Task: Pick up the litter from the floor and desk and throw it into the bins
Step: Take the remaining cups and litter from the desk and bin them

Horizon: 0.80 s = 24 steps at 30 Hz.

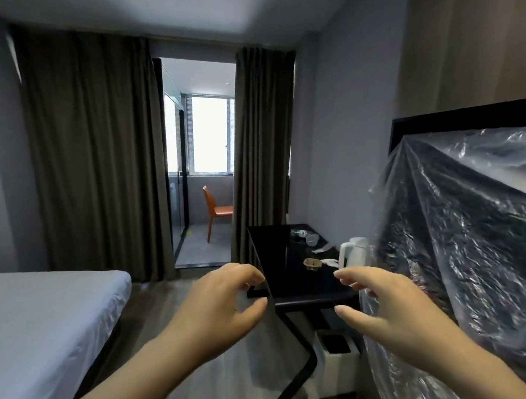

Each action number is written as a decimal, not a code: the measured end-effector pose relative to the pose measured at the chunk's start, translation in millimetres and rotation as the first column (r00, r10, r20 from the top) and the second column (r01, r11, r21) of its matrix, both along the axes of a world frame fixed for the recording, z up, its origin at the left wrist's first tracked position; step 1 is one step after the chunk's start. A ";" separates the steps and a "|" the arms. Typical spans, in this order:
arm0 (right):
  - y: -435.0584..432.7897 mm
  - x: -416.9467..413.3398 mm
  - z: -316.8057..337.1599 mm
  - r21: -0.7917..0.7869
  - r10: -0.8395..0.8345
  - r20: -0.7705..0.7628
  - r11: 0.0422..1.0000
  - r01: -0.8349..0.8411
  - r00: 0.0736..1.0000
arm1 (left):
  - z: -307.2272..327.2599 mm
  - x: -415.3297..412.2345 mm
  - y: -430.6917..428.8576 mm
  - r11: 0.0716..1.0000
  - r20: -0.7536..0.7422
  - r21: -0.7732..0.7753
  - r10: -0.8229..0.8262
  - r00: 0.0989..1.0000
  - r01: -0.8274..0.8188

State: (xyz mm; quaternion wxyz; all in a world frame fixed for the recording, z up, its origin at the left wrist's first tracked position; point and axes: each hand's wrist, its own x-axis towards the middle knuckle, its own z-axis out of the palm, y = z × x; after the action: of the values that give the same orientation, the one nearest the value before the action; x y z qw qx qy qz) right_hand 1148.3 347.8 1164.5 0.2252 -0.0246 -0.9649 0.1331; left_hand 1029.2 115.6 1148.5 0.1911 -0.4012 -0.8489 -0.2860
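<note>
Both hands are raised in front of me, holding nothing. My left hand (223, 306) has loosely curled fingers, in front of the near corner of the black desk (297, 288). My right hand (386, 306) reaches forward with relaxed, spread fingers. Litter lies on the desk: a brown paper cup (311, 263), white crumpled paper (329, 261), a white wrapper (320, 249), a clear plastic cup (312, 239) and a plastic bottle (299, 233) at the far end. A white bin (338, 355) with a dark opening stands on the floor under the desk.
A white kettle (354, 252) stands on the desk's right side. A plastic-covered black screen (478, 229) fills the right. A bed (45, 326) with white sheets is on the left. Dark curtains frame a doorway to a room with an orange chair (217, 210).
</note>
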 end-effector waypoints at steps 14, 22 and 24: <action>60.0 -239.8 -49.3 -0.106 -0.037 0.059 0.993 0.043 0.998 | -24.1 -237.4 56.7 0.997 0.033 -0.078 0.006 0.999 -0.004; 95.1 -364.3 -66.7 -0.131 -0.041 0.147 0.990 0.060 0.988 | -42.7 -361.2 93.3 0.998 0.121 -0.069 0.004 0.993 0.004; 100.6 -392.4 -72.5 -0.128 -0.055 0.167 0.989 0.077 0.984 | -48.7 -393.1 101.3 0.996 0.135 -0.083 -0.001 0.991 0.013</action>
State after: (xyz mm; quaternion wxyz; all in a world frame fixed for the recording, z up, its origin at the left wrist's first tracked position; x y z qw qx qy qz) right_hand 755.9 448.4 1092.0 0.1476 -0.0827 -0.9676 0.1876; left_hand 636.2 217.0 1099.8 0.1154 -0.3917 -0.8698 -0.2771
